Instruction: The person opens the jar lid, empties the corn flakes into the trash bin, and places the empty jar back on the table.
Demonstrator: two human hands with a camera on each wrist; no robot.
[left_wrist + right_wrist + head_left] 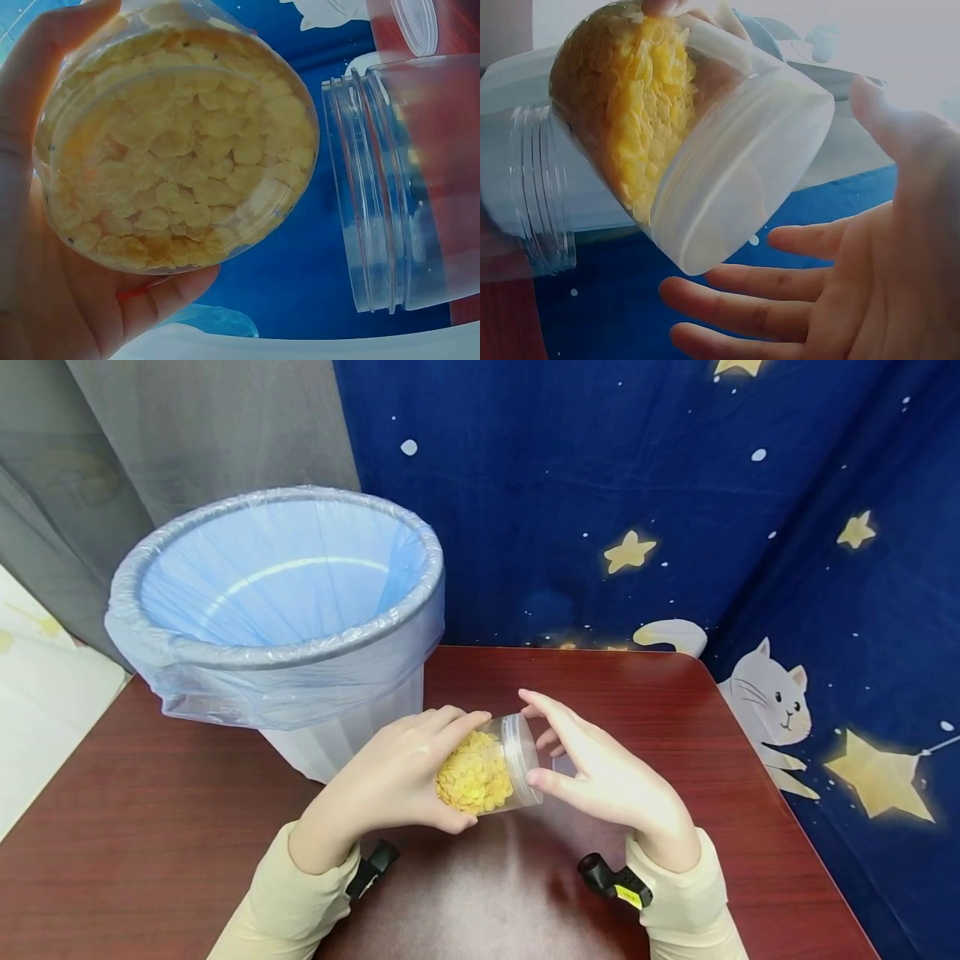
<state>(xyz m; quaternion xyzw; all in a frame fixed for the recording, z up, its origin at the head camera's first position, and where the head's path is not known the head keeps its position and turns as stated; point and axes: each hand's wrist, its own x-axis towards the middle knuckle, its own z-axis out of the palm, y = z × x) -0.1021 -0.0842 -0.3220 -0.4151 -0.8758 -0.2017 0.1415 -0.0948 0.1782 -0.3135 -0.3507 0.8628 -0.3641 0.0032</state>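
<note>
Our L hand [396, 768] grips the jar [477, 772] tilted, lid [525, 756] beside the relaxed, empty fingers [742, 307] of our R hand [607, 768], prob. for easy reach.

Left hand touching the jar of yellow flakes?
Touching. The head view shows the left hand gripping the jar of yellow flakes, fingers over its far side, thumb along the near.
</note>
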